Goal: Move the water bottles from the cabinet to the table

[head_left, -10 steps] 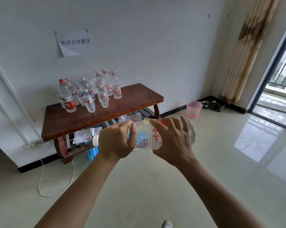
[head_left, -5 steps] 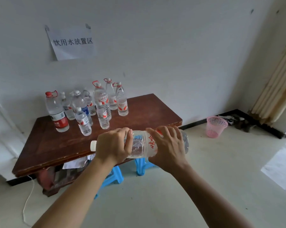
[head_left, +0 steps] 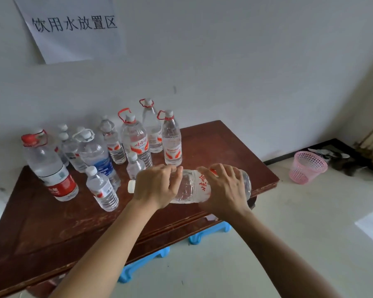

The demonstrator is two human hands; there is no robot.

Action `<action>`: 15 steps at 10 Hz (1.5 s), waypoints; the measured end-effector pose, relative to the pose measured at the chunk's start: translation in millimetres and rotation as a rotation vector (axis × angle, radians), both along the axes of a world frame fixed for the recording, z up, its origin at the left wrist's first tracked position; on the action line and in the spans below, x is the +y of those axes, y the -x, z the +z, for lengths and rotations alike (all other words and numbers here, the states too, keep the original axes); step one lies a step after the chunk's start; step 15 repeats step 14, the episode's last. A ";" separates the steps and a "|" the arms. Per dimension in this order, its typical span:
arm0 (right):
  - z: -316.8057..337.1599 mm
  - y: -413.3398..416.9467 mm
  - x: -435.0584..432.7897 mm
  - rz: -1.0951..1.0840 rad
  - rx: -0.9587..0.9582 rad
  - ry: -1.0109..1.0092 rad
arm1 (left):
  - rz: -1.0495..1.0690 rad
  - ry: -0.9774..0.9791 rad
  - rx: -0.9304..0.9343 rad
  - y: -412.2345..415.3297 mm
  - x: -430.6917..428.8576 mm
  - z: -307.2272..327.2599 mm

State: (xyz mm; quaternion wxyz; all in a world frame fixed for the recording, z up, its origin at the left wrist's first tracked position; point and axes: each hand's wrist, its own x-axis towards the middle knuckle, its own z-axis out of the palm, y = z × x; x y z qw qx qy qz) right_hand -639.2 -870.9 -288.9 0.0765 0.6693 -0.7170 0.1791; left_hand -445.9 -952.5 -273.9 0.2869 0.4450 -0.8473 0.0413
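Two hands carry one large water bottle (head_left: 192, 186) on its side over the front right part of the table (head_left: 224, 145); we judge the two-handed hold suits its bulk and weight. Our left hand (head_left: 156, 187) wraps the neck end, white cap poking out leftward, while our right hand (head_left: 225, 188) clasps the base end. Just behind stands a cluster of upright bottles (head_left: 136, 143), grouped near the wall under a paper sign (head_left: 74, 24), leaving bare wood at right, likely the landing spot.
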 end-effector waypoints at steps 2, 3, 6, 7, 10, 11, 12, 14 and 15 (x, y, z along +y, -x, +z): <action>-27.7 34.5 -82.1 0.025 -0.009 -0.019 | 0.318 -0.084 -0.074 -8.5 -83.9 -15.6; -48.4 54.4 -123.6 0.064 -0.062 -0.057 | 0.468 -0.502 -0.187 -3.7 -112.8 -30.4; -89.8 81.0 -229.4 0.240 -0.345 -0.309 | 0.318 -0.215 0.128 68.6 -170.7 -16.3; -105.7 79.0 -247.0 0.278 -0.463 -0.374 | 0.244 -0.115 0.009 90.8 -187.4 -14.3; -128.5 113.0 -277.1 0.307 -0.618 -0.499 | 0.101 -0.327 0.136 136.3 -220.1 -22.7; -133.8 117.7 -260.6 0.290 -0.691 -0.485 | 0.053 -0.253 0.215 145.3 -209.5 -37.4; -133.2 108.3 -254.4 0.272 -0.668 -0.484 | 0.081 -0.218 0.266 132.5 -199.9 -45.5; -103.8 115.6 -265.3 0.302 -0.383 -0.610 | 0.089 -0.266 0.214 121.8 -198.0 -41.9; -103.8 115.6 -265.3 0.302 -0.383 -0.610 | 0.089 -0.266 0.214 121.8 -198.0 -41.9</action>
